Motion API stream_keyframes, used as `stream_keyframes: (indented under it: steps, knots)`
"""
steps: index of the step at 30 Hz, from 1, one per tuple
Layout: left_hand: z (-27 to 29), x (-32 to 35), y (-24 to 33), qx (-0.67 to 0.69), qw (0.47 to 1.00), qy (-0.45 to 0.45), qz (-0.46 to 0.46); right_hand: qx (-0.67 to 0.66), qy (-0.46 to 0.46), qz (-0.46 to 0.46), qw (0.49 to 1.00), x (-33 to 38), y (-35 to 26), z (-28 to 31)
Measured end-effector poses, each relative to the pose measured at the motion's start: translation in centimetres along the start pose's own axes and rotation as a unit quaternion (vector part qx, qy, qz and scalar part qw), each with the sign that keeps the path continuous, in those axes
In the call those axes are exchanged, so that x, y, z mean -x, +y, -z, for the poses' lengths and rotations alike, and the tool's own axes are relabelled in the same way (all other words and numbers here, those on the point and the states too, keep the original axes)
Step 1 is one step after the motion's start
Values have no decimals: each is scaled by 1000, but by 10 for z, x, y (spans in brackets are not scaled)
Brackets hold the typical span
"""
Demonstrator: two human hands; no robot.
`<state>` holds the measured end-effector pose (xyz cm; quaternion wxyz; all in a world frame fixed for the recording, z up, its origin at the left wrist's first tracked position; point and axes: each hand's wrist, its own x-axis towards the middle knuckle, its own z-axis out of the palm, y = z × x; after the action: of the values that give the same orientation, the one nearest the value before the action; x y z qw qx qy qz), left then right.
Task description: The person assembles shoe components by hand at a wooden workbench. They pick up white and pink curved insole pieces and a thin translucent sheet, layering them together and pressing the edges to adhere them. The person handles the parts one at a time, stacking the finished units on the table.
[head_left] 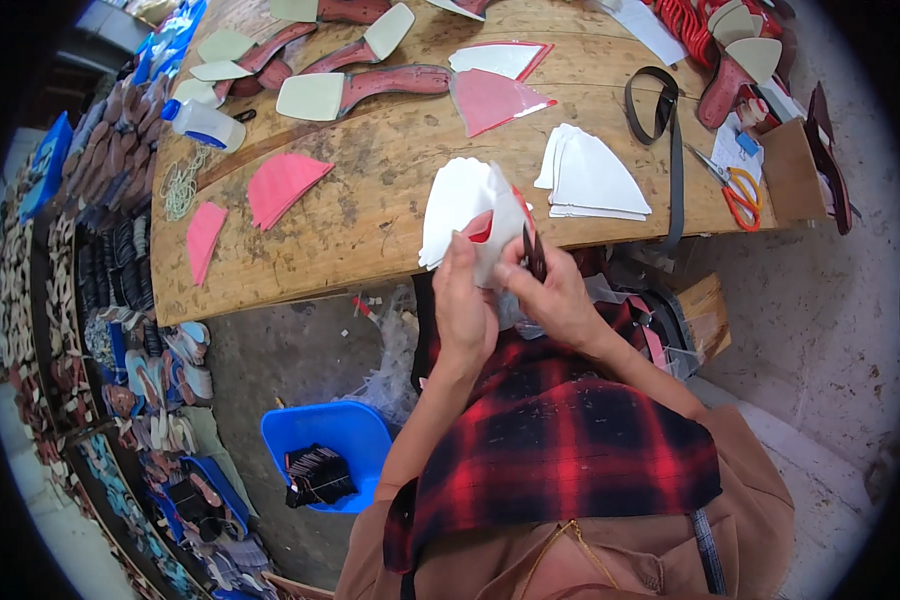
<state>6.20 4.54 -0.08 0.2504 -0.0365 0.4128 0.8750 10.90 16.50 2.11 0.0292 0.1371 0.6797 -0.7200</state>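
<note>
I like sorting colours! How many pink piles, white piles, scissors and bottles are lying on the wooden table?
Pink piles: 3
White piles: 2
Scissors: 1
Bottles: 1
Total: 7

A fanned stack of white, wedge-shaped sheet pieces with red undersides [462, 212] is held up between both hands, its wide rounded edge pointing away from the person and a red patch showing by the left hand's [462, 300] thumb. A small, dark, narrow strip piece [535, 253] stands upright in the right hand's [555, 295] fingertips, touching the stack's right edge.
</note>
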Motion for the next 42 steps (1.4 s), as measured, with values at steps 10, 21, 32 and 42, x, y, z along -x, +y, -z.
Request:
stream_keyframes:
  steps: [10,21,32,42]
  knots:
    - [45,-23,11,-214,961,125,-123,199,-197,201,939,34,20,28]
    - [39,-44,105,-39,989,77,-123,474,-20,62,878,59,54,95]
    - [-5,-25,23,84,996,22,35,360,35,321,875,-7,-12,3]
    - [40,-43,27,19,997,34,-59,242,-204,292,903,11,11,7]
